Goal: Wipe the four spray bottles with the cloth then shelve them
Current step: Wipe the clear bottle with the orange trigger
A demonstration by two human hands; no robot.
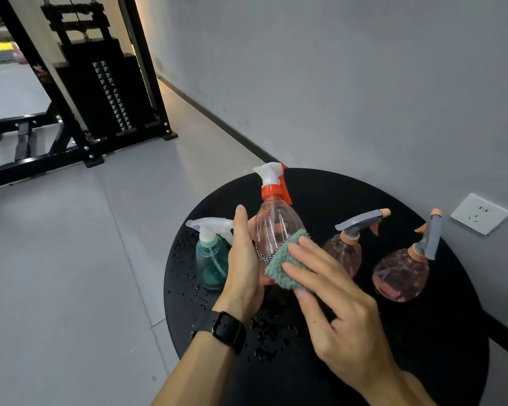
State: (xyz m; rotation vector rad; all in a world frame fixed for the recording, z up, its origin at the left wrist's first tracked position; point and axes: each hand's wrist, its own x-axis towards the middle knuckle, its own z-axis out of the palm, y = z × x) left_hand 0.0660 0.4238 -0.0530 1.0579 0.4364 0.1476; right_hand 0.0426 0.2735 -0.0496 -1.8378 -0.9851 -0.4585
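My left hand [244, 268] grips the body of a clear pink spray bottle [273, 224] with a white head and orange-red trigger, held upright over the round black table [329, 189]. My right hand [335, 306] presses a green cloth [285, 262] flat against the bottle's lower right side. A small teal bottle [210, 259] with a white sprayer stands just left of my left hand. Two round pink bottles with grey and orange sprayers stand to the right, one near [345, 253] and one farther right [399, 276].
Water droplets [185, 259] speckle the table's left and front parts. A grey wall with a white socket [480, 213] runs close behind the table. A black weight-stack gym machine [100, 92] stands at the far left on the grey floor.
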